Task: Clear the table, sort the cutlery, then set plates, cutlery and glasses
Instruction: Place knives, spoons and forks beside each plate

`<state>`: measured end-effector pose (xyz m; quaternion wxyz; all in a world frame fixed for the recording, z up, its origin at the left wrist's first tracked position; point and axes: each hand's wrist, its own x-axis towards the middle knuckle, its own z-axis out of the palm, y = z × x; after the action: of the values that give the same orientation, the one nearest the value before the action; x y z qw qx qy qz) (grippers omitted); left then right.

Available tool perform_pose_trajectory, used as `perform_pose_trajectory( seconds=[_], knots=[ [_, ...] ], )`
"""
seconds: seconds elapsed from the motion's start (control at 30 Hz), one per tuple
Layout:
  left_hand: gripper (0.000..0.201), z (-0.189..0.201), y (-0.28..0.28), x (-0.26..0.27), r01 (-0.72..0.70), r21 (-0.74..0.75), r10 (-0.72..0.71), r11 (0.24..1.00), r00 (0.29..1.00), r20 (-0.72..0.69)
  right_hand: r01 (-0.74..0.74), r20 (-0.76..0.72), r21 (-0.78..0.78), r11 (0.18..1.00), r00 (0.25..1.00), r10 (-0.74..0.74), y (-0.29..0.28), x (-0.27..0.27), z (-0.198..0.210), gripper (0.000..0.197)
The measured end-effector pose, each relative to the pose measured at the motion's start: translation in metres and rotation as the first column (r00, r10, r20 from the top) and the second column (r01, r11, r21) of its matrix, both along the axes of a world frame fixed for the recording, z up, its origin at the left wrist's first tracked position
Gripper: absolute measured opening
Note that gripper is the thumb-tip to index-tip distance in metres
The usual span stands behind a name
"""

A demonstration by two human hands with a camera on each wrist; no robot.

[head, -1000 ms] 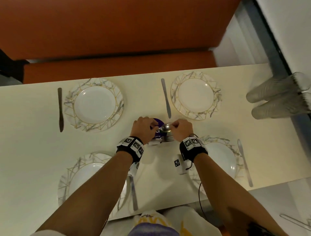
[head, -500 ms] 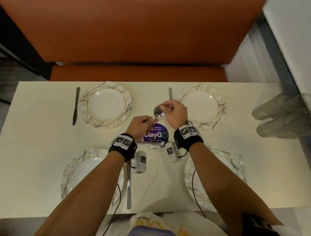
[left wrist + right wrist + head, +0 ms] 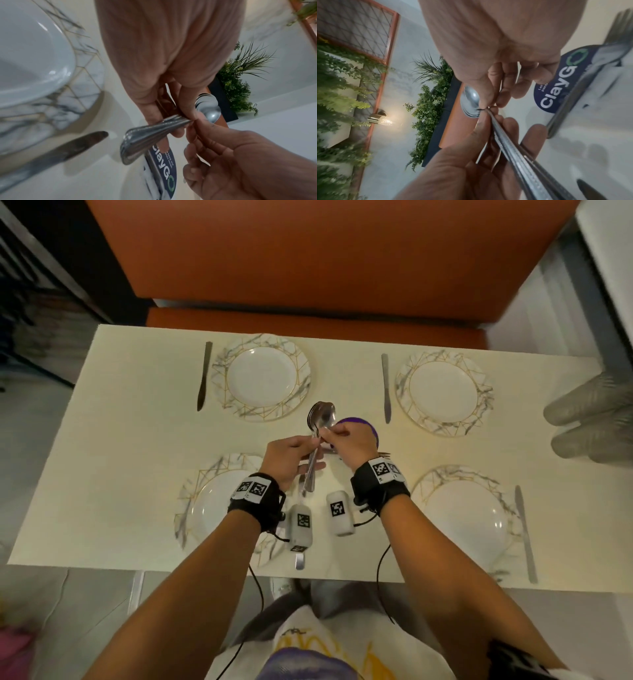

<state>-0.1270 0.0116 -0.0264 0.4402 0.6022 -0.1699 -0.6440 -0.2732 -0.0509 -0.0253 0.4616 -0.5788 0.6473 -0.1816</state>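
Observation:
A bundle of spoons (image 3: 321,419) is held above the middle of the table (image 3: 120,440), bowls pointing away from me. My left hand (image 3: 310,450) grips the handles (image 3: 147,138). My right hand (image 3: 327,434) pinches the necks just below the bowls (image 3: 471,100). Several forks (image 3: 570,105) lie across a purple round sticker (image 3: 366,424) under the right hand. Four marbled plates are laid: far left (image 3: 262,376), far right (image 3: 443,392), near left (image 3: 205,508), near right (image 3: 459,515). Knives lie by them (image 3: 204,381), (image 3: 386,388), (image 3: 525,535); the near-left knife (image 3: 51,155) is mostly hidden in the head view.
Stacked clear glasses (image 3: 589,419) lie on their sides at the table's right edge. An orange bench (image 3: 308,316) runs along the far side. Bare tabletop shows on the left and between the plates.
Both hands have lifted the spoons off the sticker and brought them a little towards me. The left hand has slid down onto the handles.

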Motion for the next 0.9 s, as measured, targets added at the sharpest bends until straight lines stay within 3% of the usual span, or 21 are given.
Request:
perform_pose_trajectory(
  seconds=[0.1, 0.2, 0.33, 0.47, 0.6, 0.9],
  knots=[
    [0.019, -0.006, 0.022, 0.009, 0.006, 0.002, -0.006, 1.000, 0.999, 0.042, 0.063, 0.105, 0.101, 0.993, 0.992, -0.073, 0.022, 0.000, -0.007, 0.023],
    [0.016, -0.018, 0.046, 0.023, -0.004, 0.017, 0.001, 1.000, 0.985, 0.174, 0.171, 0.178, 0.197, 0.965, 0.962, -0.207, 0.050, -0.006, -0.016, 0.017],
    [0.017, -0.028, 0.074, 0.041, -0.057, 0.039, 0.049, 0.998, 0.981, 0.188, 0.215, -0.003, 0.256, 0.943, 0.975, -0.221, 0.088, -0.010, -0.041, 0.022],
    [0.017, -0.031, 0.096, 0.049, -0.080, 0.052, 0.069, 0.995, 0.979, 0.190, 0.183, -0.219, 0.226, 0.957, 0.967, -0.133, 0.116, -0.002, -0.058, 0.022],
    [0.022, -0.034, 0.107, 0.053, -0.080, 0.052, 0.069, 0.995, 0.981, 0.183, 0.169, -0.322, 0.153, 0.974, 0.940, -0.112, 0.127, 0.005, -0.061, 0.026],
    [0.023, -0.027, 0.110, 0.053, -0.091, 0.026, 0.087, 0.995, 0.985, 0.151, 0.117, -0.443, 0.167, 0.979, 0.896, -0.031, 0.129, 0.004, -0.061, 0.033]
  ],
)
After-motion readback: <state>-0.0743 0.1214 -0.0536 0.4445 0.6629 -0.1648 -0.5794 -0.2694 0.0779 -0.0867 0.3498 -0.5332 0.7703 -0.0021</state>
